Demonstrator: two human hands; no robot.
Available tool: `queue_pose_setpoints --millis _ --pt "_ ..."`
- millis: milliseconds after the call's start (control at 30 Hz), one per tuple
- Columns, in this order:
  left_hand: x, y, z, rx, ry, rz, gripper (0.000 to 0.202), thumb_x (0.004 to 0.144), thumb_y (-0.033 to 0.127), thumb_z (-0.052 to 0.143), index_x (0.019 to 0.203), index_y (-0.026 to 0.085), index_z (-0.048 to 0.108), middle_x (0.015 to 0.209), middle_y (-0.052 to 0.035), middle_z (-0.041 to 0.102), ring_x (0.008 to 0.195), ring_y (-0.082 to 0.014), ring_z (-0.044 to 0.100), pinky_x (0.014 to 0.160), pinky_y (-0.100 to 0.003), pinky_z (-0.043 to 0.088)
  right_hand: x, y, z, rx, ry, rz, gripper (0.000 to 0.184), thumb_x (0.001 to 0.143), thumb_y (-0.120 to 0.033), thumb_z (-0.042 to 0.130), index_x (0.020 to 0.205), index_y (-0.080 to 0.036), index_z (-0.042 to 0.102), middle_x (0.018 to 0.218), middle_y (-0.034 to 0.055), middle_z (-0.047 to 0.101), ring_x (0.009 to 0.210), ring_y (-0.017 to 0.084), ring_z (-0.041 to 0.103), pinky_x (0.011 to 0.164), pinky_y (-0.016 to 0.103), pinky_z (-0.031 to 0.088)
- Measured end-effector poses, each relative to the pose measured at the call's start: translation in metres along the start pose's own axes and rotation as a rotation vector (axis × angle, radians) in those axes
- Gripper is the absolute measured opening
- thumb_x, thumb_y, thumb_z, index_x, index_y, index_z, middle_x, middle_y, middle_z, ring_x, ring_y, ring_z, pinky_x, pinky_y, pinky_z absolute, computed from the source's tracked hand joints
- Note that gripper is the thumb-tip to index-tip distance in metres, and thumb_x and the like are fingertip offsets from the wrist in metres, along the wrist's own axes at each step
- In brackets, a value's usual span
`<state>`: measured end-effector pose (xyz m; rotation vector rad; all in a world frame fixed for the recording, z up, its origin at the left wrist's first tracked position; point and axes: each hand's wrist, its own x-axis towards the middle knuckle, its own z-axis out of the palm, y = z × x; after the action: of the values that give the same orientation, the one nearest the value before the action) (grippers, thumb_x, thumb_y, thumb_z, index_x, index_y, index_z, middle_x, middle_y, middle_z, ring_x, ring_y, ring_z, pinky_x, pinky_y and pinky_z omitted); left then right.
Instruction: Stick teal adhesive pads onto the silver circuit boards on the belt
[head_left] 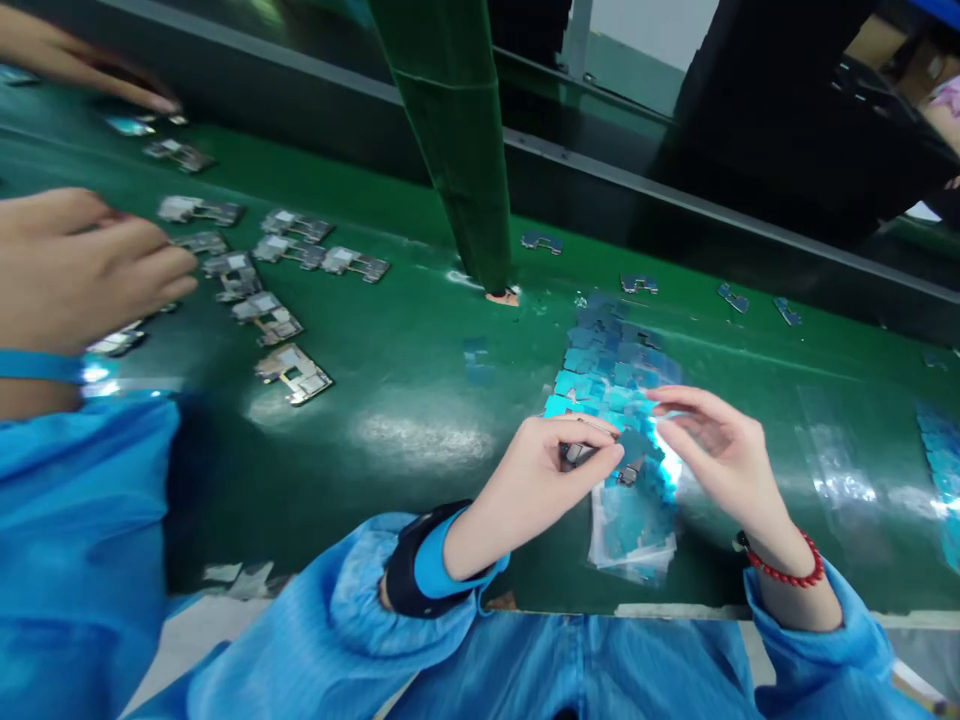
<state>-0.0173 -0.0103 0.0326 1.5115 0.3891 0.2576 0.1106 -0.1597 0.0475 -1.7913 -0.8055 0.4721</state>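
My left hand point(551, 470) is pinched shut on a small dark metal part point(579, 453) just above the green belt point(420, 400). My right hand point(712, 450) hovers beside it, fingers curled, thumb and forefinger pinching a thin clear film at its edge. Both hands are over a heap of small blue film squares point(611, 365) and a stack of clear plastic sheets point(634, 535). I wear blue sleeves, a black wrist strap on the left and a red bead bracelet on the right.
Several small metal circuit frames point(289, 370) lie on the belt at left. A co-worker's hand point(82, 265) in a blue sleeve reaches among them; another person's hand point(67, 60) is at the far left. A green post point(457, 140) stands mid-belt. More blue pieces point(941, 460) lie right.
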Motion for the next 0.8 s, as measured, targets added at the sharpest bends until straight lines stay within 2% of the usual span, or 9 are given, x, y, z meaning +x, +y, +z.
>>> queue_pose_setpoints --millis 100,167,267,333,433,567,633,700,800 --pt "0.002 -0.004 -0.004 -0.095 0.088 -0.04 0.015 0.075 0.026 0.069 0.061 0.021 0.074 0.071 -0.0051 0.073 0.086 -0.0242 0.068 0.073 -0.034 0.054 -0.001 0.006 -0.007 0.017 0.103 0.036 0.016 0.082 -0.036 0.071 0.09 -0.022 0.072 0.087 0.0046 0.074 0.078 0.016 0.069 0.069 0.027 0.059" --pt "0.003 -0.006 -0.006 -0.145 0.127 -0.06 0.014 0.074 0.027 0.071 0.062 0.021 0.074 0.072 -0.0045 0.072 0.081 -0.0233 0.068 0.069 -0.034 0.055 -0.002 0.009 -0.009 0.046 0.072 0.075 0.017 0.081 -0.038 0.073 0.084 -0.021 0.073 0.077 0.004 0.073 0.069 0.015 0.067 0.061 0.026 0.057" --pt "0.004 -0.008 -0.005 -0.165 0.17 -0.069 0.013 0.074 0.026 0.073 0.062 0.022 0.075 0.07 -0.0038 0.071 0.083 -0.023 0.067 0.07 -0.033 0.056 -0.004 0.012 -0.007 0.072 0.027 0.116 0.017 0.078 -0.037 0.075 0.078 -0.02 0.072 0.068 0.0027 0.07 0.059 0.013 0.063 0.054 0.024 0.053" --pt "0.004 -0.009 -0.004 -0.169 0.191 -0.062 0.013 0.074 0.026 0.072 0.061 0.022 0.075 0.068 -0.0038 0.07 0.085 -0.0229 0.066 0.07 -0.033 0.055 -0.005 0.011 -0.004 0.074 0.035 0.12 0.015 0.078 -0.033 0.075 0.075 -0.02 0.071 0.065 0.0014 0.068 0.056 0.012 0.061 0.051 0.023 0.051" --pt "0.005 -0.01 -0.003 -0.165 0.185 -0.055 0.016 0.075 0.027 0.07 0.061 0.021 0.073 0.069 -0.0038 0.069 0.079 -0.0207 0.064 0.067 -0.032 0.055 -0.009 0.01 -0.001 0.002 0.094 0.075 0.009 0.079 -0.028 0.074 0.076 -0.02 0.07 0.067 0.0007 0.068 0.058 0.013 0.062 0.053 0.024 0.052" --pt "0.005 -0.012 -0.001 -0.122 0.179 -0.053 0.018 0.077 0.029 0.068 0.061 0.02 0.071 0.069 -0.0042 0.069 0.079 -0.0212 0.065 0.069 -0.033 0.055 -0.014 0.008 0.001 -0.226 0.167 -0.117 0.002 0.085 -0.021 0.068 0.083 -0.022 0.068 0.076 0.002 0.068 0.069 0.016 0.064 0.064 0.03 0.053" --pt "0.005 -0.013 -0.001 -0.143 0.189 -0.077 0.015 0.077 0.03 0.068 0.067 0.019 0.072 0.075 -0.0052 0.071 0.079 -0.0216 0.066 0.07 -0.033 0.057 -0.017 0.007 0.001 -0.326 0.163 -0.275 0.01 0.085 -0.014 0.065 0.087 -0.023 0.065 0.078 0.0025 0.067 0.072 0.018 0.063 0.067 0.033 0.052" --pt "0.004 -0.013 -0.002 -0.188 0.181 -0.126 0.013 0.078 0.029 0.067 0.081 0.018 0.074 0.085 -0.0057 0.074 0.077 -0.0203 0.068 0.071 -0.034 0.058 -0.018 0.005 -0.001 -0.402 0.161 -0.417 0.019 0.084 -0.007 0.063 0.092 -0.024 0.063 0.081 0.0032 0.066 0.075 0.019 0.063 0.067 0.035 0.052" --pt "0.003 -0.011 -0.004 -0.27 0.143 -0.185 0.033 0.082 0.028 0.064 0.114 0.02 0.065 0.097 -0.0055 0.074 0.079 -0.0191 0.071 0.076 -0.033 0.059 -0.019 0.004 -0.005 -0.477 0.215 -0.515 0.026 0.082 -0.004 0.063 0.096 -0.025 0.063 0.089 0.0057 0.066 0.082 0.022 0.065 0.07 0.038 0.052"
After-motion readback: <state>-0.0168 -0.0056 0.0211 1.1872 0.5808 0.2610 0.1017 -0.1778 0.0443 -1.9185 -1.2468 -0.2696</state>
